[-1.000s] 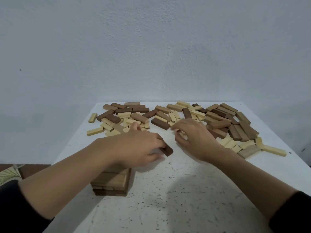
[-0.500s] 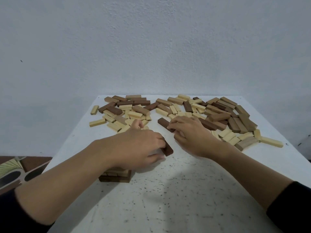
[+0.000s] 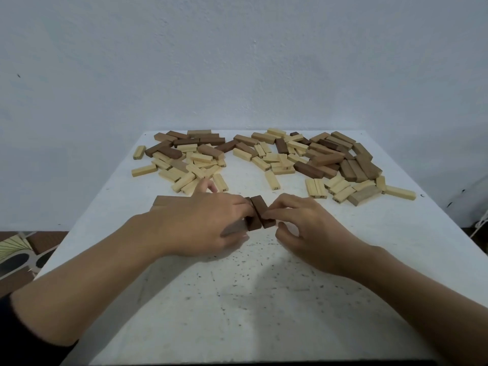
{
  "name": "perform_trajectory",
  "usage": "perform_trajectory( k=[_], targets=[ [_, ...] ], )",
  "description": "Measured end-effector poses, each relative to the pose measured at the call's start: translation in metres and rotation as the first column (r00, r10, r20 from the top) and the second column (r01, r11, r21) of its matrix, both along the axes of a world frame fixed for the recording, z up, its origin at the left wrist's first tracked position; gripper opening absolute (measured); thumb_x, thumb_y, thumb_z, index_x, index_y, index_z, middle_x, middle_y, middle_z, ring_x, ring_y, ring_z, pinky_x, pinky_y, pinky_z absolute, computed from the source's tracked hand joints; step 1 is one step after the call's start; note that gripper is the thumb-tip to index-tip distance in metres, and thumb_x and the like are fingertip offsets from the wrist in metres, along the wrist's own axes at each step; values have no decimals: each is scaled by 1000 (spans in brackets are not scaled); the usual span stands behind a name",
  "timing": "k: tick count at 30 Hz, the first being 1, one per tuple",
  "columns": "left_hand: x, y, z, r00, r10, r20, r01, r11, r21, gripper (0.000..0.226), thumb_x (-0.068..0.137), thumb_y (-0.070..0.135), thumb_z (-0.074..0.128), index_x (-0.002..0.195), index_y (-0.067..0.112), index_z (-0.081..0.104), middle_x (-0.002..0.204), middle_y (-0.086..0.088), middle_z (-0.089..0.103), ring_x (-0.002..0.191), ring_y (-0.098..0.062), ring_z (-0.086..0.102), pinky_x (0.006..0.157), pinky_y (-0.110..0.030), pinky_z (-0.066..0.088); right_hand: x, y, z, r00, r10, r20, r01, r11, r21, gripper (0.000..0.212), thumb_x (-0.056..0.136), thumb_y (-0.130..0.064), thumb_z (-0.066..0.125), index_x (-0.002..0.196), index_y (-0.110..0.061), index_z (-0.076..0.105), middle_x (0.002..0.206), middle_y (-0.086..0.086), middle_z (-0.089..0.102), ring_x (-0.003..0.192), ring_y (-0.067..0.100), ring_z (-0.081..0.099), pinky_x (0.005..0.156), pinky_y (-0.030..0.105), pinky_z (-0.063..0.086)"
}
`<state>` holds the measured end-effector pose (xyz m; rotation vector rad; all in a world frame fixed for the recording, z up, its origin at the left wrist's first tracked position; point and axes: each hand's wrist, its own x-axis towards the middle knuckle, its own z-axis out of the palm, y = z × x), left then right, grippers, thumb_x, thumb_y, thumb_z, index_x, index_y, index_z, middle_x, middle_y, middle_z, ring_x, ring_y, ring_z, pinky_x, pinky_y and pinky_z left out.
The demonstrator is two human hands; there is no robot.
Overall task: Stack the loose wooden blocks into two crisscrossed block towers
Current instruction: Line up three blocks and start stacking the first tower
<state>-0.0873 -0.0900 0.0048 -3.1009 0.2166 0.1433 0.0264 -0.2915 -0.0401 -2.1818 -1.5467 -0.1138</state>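
Two dark brown blocks [image 3: 260, 215] lie side by side on the white table [image 3: 264, 299], between my hands. My left hand [image 3: 206, 225] grips the left one, and my right hand [image 3: 303, 228] pinches the right one with thumb and forefinger. Behind my left wrist the top of a started block tower [image 3: 165, 201] shows; most of it is hidden by my arm. Loose light and dark wooden blocks lie in a left pile [image 3: 184, 159] and a right pile [image 3: 324, 162] across the far half of the table.
A plain white wall stands right behind the table's far edge. Patterned floor [image 3: 18, 254] shows beyond the table's left edge. The near half of the table is speckled bare surface.
My right hand pulled a second dark block back from the pile and set it beside the one in my left hand. The camera tilted, so the tower now sits behind my left wrist.
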Motion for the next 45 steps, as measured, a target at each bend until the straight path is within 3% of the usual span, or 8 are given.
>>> perform_trajectory(
  k=[2,7,9,13,22,34,40,45],
  targets=[
    [-4,-9,0,1000,-12,15,12,1000,5,45,104,56,37,147,42,34,128,23,51,96,2,39,113,-31,18,-3,-3,3,998,14,-55,-13,1000,16,31,93,-8,55,117,-15,74,105,-8,63,89,6,57,78,22,48],
    [-6,-19,-5,1000,16,12,-17,990,137,57,104,59,19,156,37,24,150,12,37,128,-8,42,114,-44,18,11,-4,13,966,-113,-234,128,990,50,28,98,-16,52,117,-22,71,115,-16,64,106,-4,57,96,19,46],
    [-7,-21,-8,1000,7,28,-12,984,177,60,102,60,14,153,34,32,151,9,37,132,-10,42,113,-47,17,28,-6,13,961,-215,-174,233,968,92,28,99,-17,52,120,-21,69,117,-16,61,108,-1,56,101,23,43],
    [-4,-21,-7,1000,3,25,-8,980,200,57,103,59,16,148,34,39,145,10,40,127,-9,45,112,-47,19,68,-7,10,916,-399,39,397,917,40,32,97,-17,49,124,-15,66,122,-4,62,118,15,53,103,46,44],
    [-5,-15,-8,999,-25,24,20,985,169,54,104,59,22,151,35,35,151,11,36,132,-8,41,112,-47,18,83,8,-3,866,-461,195,487,866,-114,30,98,-23,39,115,-16,63,125,-4,56,117,16,49,87,38,23],
    [-2,-7,-7,992,-96,76,81,980,182,67,97,59,3,140,34,48,135,11,52,116,-9,55,106,-49,21,71,6,-6,898,-422,124,426,905,-1,32,96,-18,48,120,-16,68,114,-8,56,106,13,51,96,38,32],
    [1,-11,-3,996,-78,36,69,979,194,47,103,54,24,135,32,49,130,14,50,112,-7,54,108,-48,20,61,-2,-4,955,-283,85,273,955,112,22,88,-3,55,100,-10,71,103,-4,65,92,4,48,90,30,44],
    [0,-19,-5,997,-54,61,39,974,222,42,105,53,26,129,30,52,123,12,52,106,-9,55,106,-47,22,46,-8,-1,991,-132,-26,134,989,58,25,89,-2,51,101,-13,70,109,-5,66,100,12,60,85,33,52]
  ],
)
